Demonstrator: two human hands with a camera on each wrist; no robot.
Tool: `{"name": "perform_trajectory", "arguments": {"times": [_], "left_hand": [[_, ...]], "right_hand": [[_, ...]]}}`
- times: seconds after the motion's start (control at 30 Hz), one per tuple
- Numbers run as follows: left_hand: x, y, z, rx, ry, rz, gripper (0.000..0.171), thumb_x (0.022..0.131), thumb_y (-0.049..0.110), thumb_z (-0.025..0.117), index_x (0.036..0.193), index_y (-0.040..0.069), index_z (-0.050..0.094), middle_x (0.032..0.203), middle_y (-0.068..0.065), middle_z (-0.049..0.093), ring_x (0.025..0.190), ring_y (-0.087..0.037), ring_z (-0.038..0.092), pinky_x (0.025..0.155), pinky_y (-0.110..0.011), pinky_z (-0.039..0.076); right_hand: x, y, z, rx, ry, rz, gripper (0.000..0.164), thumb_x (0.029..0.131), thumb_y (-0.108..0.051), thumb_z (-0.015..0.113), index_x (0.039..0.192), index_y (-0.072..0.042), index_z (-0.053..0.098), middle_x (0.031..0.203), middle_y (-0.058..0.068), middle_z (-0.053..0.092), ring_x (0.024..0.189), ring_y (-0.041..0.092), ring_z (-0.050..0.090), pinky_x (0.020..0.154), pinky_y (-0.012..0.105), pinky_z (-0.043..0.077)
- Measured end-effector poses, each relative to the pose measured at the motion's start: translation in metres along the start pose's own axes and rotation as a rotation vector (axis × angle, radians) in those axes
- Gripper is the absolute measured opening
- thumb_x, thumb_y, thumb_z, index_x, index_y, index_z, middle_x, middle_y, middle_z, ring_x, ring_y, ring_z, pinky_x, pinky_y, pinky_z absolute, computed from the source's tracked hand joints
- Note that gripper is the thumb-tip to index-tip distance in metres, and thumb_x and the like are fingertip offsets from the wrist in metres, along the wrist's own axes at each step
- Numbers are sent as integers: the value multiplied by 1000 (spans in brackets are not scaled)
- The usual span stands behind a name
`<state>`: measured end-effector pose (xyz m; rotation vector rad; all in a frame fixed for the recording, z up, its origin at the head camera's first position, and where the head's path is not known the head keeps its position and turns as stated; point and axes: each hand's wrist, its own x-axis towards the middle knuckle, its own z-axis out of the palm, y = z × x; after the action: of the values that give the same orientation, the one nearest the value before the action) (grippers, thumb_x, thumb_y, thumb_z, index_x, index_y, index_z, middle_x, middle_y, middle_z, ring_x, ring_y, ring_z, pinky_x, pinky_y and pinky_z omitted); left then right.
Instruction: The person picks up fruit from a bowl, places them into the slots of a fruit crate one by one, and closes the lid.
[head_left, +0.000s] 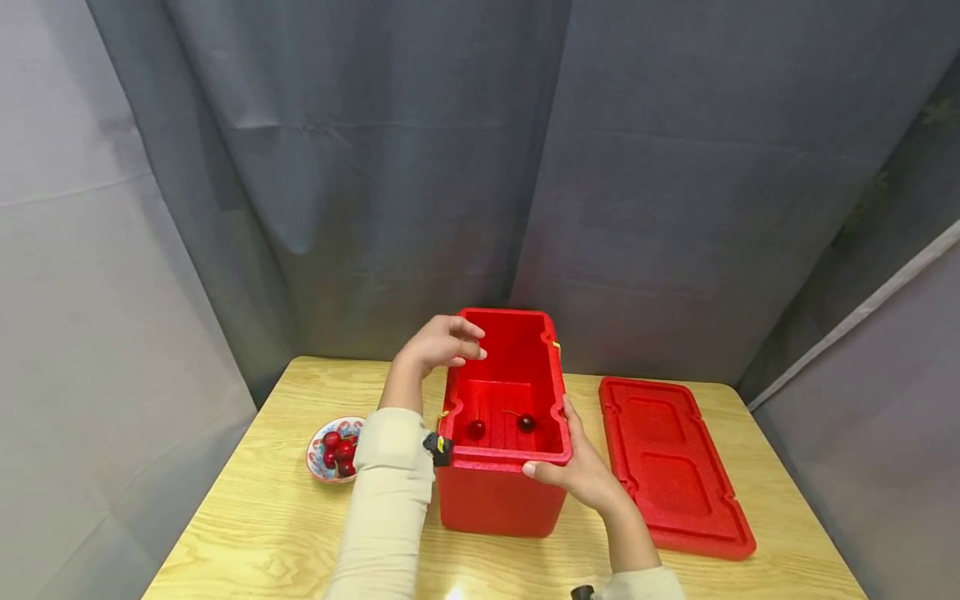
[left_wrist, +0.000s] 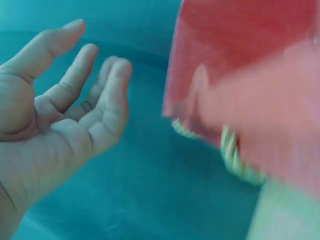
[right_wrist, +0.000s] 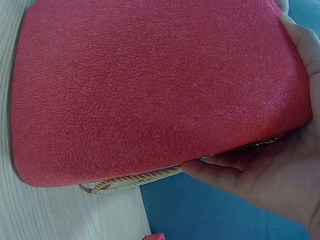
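Note:
A deep red foam box (head_left: 501,500) without its cover stands on the table, two dark cherries (head_left: 526,423) lying apart on its floor. My left hand (head_left: 444,342) hovers at the box's left rim, toward the far end. Its fingers (left_wrist: 70,75) are loosely bent with nothing between them, and in the left wrist view a gap separates them from the box wall. My right hand (head_left: 583,467) grips the near right corner, thumb on the front rim and fingers along the right side. In the right wrist view those fingers lie by a yellow rope handle (right_wrist: 140,177).
A patterned bowl (head_left: 313,469) of red cherries (head_left: 344,450) sits left of the box, partly behind my left sleeve. The red foam lid (head_left: 678,483) lies flat on the right side of the wooden table (head_left: 247,517). Grey curtains (head_left: 405,183) hang behind.

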<state>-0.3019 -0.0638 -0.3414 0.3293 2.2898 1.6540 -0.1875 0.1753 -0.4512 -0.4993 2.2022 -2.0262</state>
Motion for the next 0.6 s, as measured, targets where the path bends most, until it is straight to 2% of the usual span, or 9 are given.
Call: {"name": "perform_trajectory", "arguments": {"times": [0.13,0.27,0.43,0.6], "left_hand": [[-20,-1,0,106,74,93,28,77,8,72,103,4,62,93,-7,63,86,-23,58,77,-42,50],[-37,-5,1,151,122,131,28,76,9,73,102,6,63,93,-6,62,88,-23,58,72,-35,51],[-52,-16,5,137,175,140,26,77,8,72,102,7,64,96,-5,62,86,-22,59,72,-35,51],[-61,-38,12,75,258,164,24,78,6,72,101,5,64,96,-7,63,82,-22,61,70,-35,52]], "right_hand": [[0,-4,0,0,1,12,107,70,-11,79,148,-20,6,136,12,36,115,39,43,77,41,51],[2,4,-2,-17,14,17,108,69,-14,80,148,-22,6,136,11,36,116,38,43,77,41,52],[2,-3,0,-10,13,24,109,68,-12,80,148,-20,7,136,12,36,116,39,43,77,41,51],[0,-12,3,6,5,29,108,69,-11,79,148,-18,6,135,15,36,116,42,42,77,42,51]]}}
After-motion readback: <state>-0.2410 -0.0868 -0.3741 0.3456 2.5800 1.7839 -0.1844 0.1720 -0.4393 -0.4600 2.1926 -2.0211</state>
